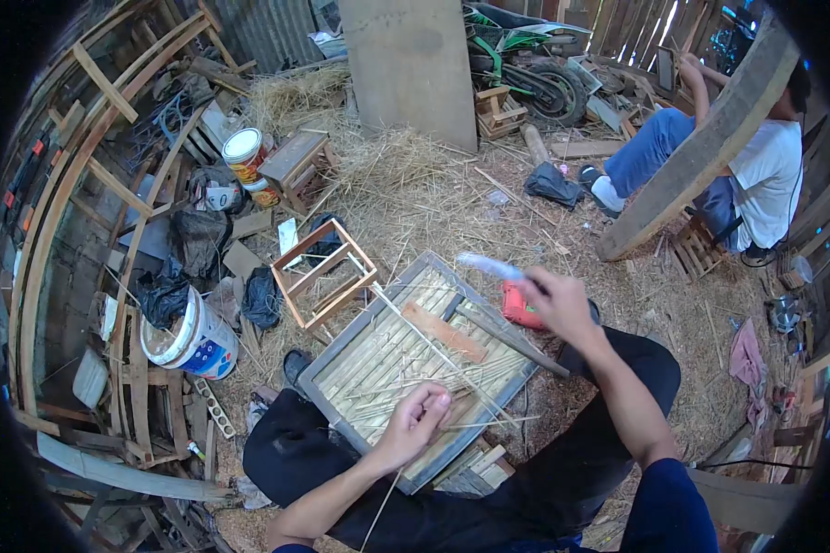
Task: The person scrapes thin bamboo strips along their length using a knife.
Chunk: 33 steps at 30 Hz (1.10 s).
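your right hand (557,300) is clasping a likely stiff knife's (492,267) rear; left hand (413,429), half-curled over the tray's (337,415) near corner, hold unclear.

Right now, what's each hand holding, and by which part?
Right hand: a long, pale-bladed knife, blurred, held at the handle end. Left hand: curled; whether it grips any of the thin, straw-coloured strips cannot be told.

Daylight glares through the plank wall (614,32) into dim shade, with fisheye-curved black edges and a blurred blade (492,267).
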Each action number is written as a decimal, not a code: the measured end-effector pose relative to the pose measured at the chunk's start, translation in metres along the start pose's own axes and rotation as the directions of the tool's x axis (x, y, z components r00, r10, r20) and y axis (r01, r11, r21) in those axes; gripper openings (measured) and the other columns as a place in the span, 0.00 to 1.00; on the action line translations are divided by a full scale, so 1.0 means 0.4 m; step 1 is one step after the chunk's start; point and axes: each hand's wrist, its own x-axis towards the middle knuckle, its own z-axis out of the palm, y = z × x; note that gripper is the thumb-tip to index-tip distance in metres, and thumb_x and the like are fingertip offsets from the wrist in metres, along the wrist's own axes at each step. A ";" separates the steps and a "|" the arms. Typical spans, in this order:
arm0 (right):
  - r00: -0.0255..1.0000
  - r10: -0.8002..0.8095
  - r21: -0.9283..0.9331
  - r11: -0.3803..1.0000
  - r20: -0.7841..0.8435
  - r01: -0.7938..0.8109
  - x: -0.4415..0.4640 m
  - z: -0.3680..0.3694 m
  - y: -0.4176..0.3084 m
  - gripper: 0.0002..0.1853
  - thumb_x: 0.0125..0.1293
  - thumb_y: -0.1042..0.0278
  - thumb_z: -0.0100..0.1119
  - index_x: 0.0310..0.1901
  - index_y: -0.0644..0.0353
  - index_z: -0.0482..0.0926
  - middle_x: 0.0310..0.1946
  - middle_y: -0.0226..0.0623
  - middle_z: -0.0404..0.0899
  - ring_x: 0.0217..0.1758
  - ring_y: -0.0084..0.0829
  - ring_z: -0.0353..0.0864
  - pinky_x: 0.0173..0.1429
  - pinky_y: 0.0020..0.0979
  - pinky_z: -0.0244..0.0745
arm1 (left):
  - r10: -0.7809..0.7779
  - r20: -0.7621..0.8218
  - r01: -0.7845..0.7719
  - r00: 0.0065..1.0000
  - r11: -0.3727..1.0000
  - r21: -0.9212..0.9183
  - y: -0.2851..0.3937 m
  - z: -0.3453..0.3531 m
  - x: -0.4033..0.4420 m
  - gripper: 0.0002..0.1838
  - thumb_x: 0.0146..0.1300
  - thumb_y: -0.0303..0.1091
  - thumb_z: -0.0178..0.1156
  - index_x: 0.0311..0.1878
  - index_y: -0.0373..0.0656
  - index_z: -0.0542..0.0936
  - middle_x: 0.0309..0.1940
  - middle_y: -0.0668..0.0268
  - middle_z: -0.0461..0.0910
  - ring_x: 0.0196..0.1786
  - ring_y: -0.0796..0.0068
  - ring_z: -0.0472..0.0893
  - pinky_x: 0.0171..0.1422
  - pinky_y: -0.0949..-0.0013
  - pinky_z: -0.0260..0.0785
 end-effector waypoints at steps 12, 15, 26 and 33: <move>0.924 -0.049 0.407 0.906 0.379 -0.119 -0.040 0.059 -0.156 0.18 0.64 0.52 0.66 0.45 0.60 0.82 0.29 0.38 0.82 0.31 0.26 0.81 0.35 0.30 0.73 | -0.070 -0.114 0.055 0.991 0.990 -0.127 0.026 -0.036 0.065 0.14 0.77 0.42 0.49 0.56 0.44 0.72 0.19 0.71 0.72 0.14 0.89 0.61 0.17 0.80 0.48; 0.891 -0.089 0.530 0.828 0.445 -0.182 -0.023 0.099 -0.176 0.18 0.65 0.54 0.66 0.45 0.62 0.82 0.30 0.35 0.81 0.33 0.22 0.77 0.36 0.29 0.71 | -0.013 -0.164 0.006 0.986 0.999 -0.040 0.038 -0.020 0.087 0.13 0.77 0.41 0.50 0.55 0.43 0.71 0.20 0.70 0.73 0.13 0.89 0.61 0.16 0.80 0.49; 0.868 -0.317 0.363 0.915 0.383 0.174 -0.019 0.104 -0.217 0.15 0.71 0.55 0.58 0.47 0.59 0.80 0.20 0.44 0.77 0.23 0.43 0.79 0.29 0.40 0.70 | -0.010 -0.116 -0.019 0.993 0.968 -0.249 0.067 -0.024 0.122 0.08 0.78 0.38 0.46 0.51 0.46 0.67 0.22 0.73 0.63 0.16 0.86 0.58 0.18 0.77 0.48; 0.872 -0.337 0.378 0.905 0.355 0.196 -0.030 0.108 -0.193 0.15 0.71 0.53 0.57 0.46 0.57 0.80 0.19 0.46 0.77 0.23 0.45 0.80 0.27 0.41 0.71 | 0.054 -0.127 -0.080 0.990 0.974 -0.211 0.050 -0.017 0.119 0.05 0.78 0.36 0.48 0.49 0.46 0.67 0.23 0.72 0.65 0.17 0.86 0.59 0.19 0.78 0.50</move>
